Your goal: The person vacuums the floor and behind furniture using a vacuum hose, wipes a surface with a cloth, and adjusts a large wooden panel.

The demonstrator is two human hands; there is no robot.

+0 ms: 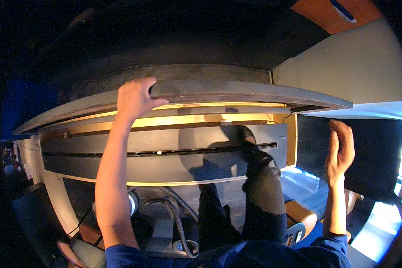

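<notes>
My left hand (137, 97) rests on the edge of a long grey panel (221, 90), its thumb and a finger apart around the rim. Over on the right, my right hand (341, 147) is raised with bent fingers, touching nothing that I can see; whether its fingers are closed I cannot tell. Below the panel lies a long, low grey cabinet surface (160, 171) with a narrow dark slot (187, 151) running along it. Yellowish light falls on the recess between panel and surface. One of my feet, in a dark shoe (249, 137), is on this surface.
A dark ribbed hose (179, 221) curves over the floor in front of the cabinet. Brown padded seats (301, 214) stand at lower right. Thin cables (288, 112) hang at the recess's right end. A pale wall (348, 67) and an orange surface (365, 13) are at upper right.
</notes>
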